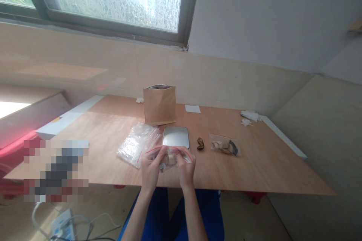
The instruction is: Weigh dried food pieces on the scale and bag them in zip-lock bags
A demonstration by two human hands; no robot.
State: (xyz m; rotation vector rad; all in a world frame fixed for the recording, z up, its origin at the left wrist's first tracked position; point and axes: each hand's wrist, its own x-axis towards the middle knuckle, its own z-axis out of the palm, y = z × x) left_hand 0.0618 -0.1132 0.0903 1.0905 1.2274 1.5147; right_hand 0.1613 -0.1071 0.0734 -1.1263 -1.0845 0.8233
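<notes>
Both of my hands grip the red-edged top of a clear zip bag (169,162) with brownish and pale dried pieces inside. My left hand (152,165) pinches its left part, and my right hand (185,163) pinches the right. Just beyond the hands lies a flat scale with a silver plate (175,136). To its right is a single curled dark brown dried piece (200,144). Farther right, a second filled zip bag (224,145) lies flat. A pile of clear zip bags (139,144) rests to the left of the scale.
A brown paper pouch (160,105) stands upright with its top open behind the scale. White paper (192,109) lies near the back edge, and crumpled white scraps (250,116) lie at the back right. Cables and a power strip (62,224) are on the floor at left.
</notes>
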